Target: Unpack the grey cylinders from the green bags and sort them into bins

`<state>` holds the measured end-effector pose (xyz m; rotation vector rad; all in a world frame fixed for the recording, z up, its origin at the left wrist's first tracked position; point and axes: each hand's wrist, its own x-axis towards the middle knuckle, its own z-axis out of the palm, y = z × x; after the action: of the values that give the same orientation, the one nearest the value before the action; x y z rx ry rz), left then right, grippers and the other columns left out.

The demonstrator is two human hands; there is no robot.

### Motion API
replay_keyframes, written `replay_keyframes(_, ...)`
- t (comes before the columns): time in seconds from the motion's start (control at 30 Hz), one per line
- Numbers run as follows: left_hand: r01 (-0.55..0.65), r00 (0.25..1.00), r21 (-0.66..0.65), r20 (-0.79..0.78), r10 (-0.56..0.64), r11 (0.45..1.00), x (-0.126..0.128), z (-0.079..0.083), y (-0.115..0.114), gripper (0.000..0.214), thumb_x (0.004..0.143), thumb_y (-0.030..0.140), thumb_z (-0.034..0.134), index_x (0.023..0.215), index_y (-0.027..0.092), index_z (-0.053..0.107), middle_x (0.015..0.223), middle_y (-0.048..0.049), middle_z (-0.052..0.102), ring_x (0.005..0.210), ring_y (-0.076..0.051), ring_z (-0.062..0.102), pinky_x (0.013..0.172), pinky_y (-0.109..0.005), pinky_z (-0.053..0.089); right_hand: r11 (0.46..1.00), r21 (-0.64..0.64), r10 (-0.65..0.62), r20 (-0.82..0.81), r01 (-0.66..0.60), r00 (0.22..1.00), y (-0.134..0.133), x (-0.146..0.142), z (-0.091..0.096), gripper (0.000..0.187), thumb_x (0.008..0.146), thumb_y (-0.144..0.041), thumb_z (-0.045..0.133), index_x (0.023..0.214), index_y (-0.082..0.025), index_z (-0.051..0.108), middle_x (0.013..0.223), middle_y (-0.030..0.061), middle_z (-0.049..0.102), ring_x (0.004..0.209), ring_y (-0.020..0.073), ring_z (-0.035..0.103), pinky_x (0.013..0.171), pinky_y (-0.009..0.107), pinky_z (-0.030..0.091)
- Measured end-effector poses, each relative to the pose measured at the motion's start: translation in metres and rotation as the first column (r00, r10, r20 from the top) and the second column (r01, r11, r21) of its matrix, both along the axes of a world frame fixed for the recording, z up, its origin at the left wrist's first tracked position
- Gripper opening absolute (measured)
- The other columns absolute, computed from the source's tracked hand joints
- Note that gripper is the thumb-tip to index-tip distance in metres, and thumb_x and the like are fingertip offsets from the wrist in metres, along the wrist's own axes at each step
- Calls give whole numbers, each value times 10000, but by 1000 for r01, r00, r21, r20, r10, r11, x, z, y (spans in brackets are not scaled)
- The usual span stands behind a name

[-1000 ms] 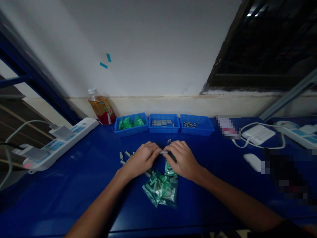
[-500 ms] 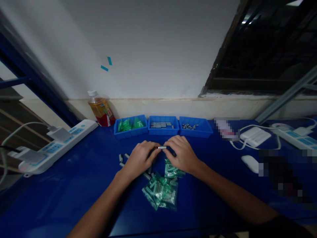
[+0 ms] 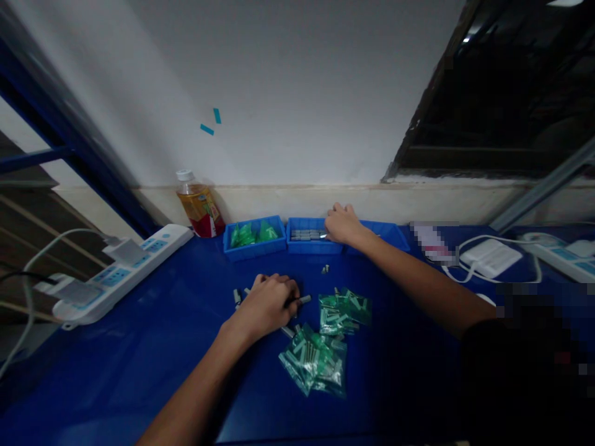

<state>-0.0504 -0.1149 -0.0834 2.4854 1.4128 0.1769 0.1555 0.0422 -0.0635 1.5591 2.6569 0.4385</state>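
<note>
My left hand (image 3: pixel 272 301) rests low over the blue table with its fingers curled round a short silver metal cylinder (image 3: pixel 305 299), whose end sticks out at the fingertips. Several similar cylinders lie beside and partly under this hand. My right hand (image 3: pixel 344 224) reaches to the right end of the middle blue bin (image 3: pixel 315 248), which holds rows of silver cylinders. Its fingertips point down among them, and their grip is hidden. Two small metal screws (image 3: pixel 325 269) lie on the table in front of that bin. Nearer me are clear green bags (image 3: pixel 316 362) filled with metal parts.
The left blue bin (image 3: pixel 255 249) holds green bags; the right blue bin (image 3: pixel 395 238) is partly behind my forearm. A drink bottle (image 3: pixel 199 207) stands by the wall. Power strips (image 3: pixel 125 272) with cables lie at both sides, and a white charger (image 3: pixel 491 258) sits at right.
My right hand has let go of the cylinder held between both hands and moved up to the middle bin. My left hand has lowered to the table. The screws now show.
</note>
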Motion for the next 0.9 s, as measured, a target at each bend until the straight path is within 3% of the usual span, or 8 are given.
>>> replay_keyframes(0.17,-37,999,83,-15,38,996,10,-4,-3,203,832,386,540,902,206,602,916,-52,631,892,-254,548,784,-405,353,1000,20,17,42,-18,999,1,-7,-4,227,723,-249,697,894,-100,705,1044,215,636,1078,335,425,853,462,292)
replay_keyframes(0.27,-36,999,97,-13,38,995,15,-5,-5,154,845,338,528,854,200,596,903,-49,631,886,-241,547,777,-387,359,999,18,28,37,-29,999,2,-5,-4,254,718,-297,713,892,-112,708,1048,207,633,1074,331,430,847,444,312)
replay_keyframes(0.4,-80,996,112,46,75,991,15,-8,-1,170,878,331,482,864,190,577,906,-61,631,889,-230,552,768,-361,384,998,-15,61,-11,-61,998,2,4,-1,235,771,-370,661,894,-179,724,1025,154,636,1053,302,452,808,384,348)
replay_keyframes(0.5,-134,979,92,166,118,987,11,-10,4,188,906,335,439,907,187,555,881,-64,633,857,-217,567,741,-333,414,998,-3,61,-83,-62,995,-7,13,4,261,857,-381,548,1013,-235,700,1032,131,626,1060,293,452,800,382,359)
replay_keyframes(0.6,-169,943,91,303,135,981,8,-9,7,181,909,327,441,926,186,553,869,-52,644,838,-203,577,751,-323,430,994,67,105,-300,-89,948,-38,16,4,292,907,-343,467,1070,-201,663,1001,122,627,1035,268,467,821,384,364)
replay_keyframes(0.7,-185,888,45,435,148,982,10,-5,7,200,905,343,454,922,180,569,859,-37,655,805,-180,594,738,-300,444,965,141,262,-502,-220,824,-90,14,-3,271,896,-334,494,1088,-192,621,998,79,629,1009,233,487,837,371,369)
replay_keyframes(0.8,-133,840,-38,526,133,990,19,1,3,235,904,367,460,906,169,586,834,-27,664,768,-160,609,709,-271,456,933,144,356,-510,-330,783,-138,11,-16,269,860,-322,556,1076,-167,596,972,88,622,940,227,509,791,364,382)
replay_keyframes(0.9,-74,831,-82,546,107,994,27,13,-8,244,904,369,462,892,165,595,821,-24,672,749,-157,618,696,-269,470,932,157,359,-509,-326,782,-161,12,-26,162,890,-241,495,961,-148,608,887,92,620,852,210,517,752,344,385)
